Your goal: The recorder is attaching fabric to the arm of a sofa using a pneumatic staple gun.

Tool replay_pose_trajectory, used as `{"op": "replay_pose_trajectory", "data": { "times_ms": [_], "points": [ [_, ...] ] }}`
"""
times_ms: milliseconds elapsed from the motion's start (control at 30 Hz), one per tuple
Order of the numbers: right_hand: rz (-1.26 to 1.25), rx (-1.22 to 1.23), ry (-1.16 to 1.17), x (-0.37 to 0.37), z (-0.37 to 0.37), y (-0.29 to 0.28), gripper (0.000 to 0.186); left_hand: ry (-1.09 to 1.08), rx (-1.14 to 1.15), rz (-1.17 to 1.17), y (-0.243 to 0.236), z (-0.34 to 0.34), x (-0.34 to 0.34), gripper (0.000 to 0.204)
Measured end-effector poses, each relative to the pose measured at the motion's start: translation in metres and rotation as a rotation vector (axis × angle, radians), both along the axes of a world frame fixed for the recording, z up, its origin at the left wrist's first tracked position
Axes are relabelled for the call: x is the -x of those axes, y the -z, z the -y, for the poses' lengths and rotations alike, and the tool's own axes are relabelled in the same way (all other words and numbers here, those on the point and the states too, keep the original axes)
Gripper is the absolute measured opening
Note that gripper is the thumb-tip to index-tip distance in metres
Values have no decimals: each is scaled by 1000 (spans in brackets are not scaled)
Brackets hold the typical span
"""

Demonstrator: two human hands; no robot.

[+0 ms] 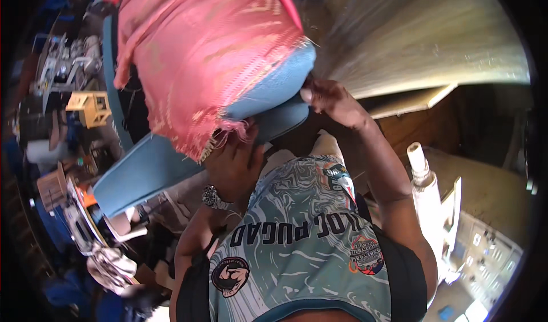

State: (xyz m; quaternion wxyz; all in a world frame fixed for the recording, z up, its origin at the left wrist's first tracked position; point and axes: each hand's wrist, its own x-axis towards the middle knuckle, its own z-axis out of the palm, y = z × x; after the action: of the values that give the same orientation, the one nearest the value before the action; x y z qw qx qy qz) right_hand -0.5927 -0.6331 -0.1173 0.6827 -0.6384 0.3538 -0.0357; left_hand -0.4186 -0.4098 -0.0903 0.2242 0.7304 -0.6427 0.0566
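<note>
A worn pink cloth (200,54) with a frayed lower edge lies over a smooth blue seat-like piece (151,171), whose exact kind I cannot tell. My left hand (234,162), wearing a metal watch (212,197), is closed at the cloth's frayed corner, its fingertips partly hidden by loose threads. To the right, my right hand (335,102) pinches the rounded blue edge, thumb on top and the other fingers curled beneath. Between my hands the blue material shows two layers with a dark gap.
On the left are a small wooden stool (91,108), a sewing machine (85,57) and piled clutter. A large sheet-covered pale surface (434,42) spreads at the upper right. A white roll (425,191) stands by my right arm, near a wooden frame edge (419,102).
</note>
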Motion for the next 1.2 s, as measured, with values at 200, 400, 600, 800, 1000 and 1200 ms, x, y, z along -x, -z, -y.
{"op": "replay_pose_trajectory", "data": {
  "times_ms": [200, 400, 600, 800, 1000, 1200],
  "points": [
    [73, 0, -435, -30, 30, -5, 49, 73, 30, -160, 22, 5, 34, 32],
    [-106, -126, -550, -43, 46, 0, 42, -40, 160, -265, 3, 26, 94, 28],
    [284, 399, -654, -56, 27, -4, 43, -431, 392, 187, -139, 28, 47, 31],
    [367, 445, -545, -74, 22, -15, 34, -148, 10, 48, -196, 121, -18, 31],
    [425, 2, -559, -91, 25, -10, 30, -24, 191, 180, -201, 116, -58, 22],
    [625, 113, -405, -86, 10, -3, 23, -43, 165, 205, -205, 115, -57, 24]
  ]
}}
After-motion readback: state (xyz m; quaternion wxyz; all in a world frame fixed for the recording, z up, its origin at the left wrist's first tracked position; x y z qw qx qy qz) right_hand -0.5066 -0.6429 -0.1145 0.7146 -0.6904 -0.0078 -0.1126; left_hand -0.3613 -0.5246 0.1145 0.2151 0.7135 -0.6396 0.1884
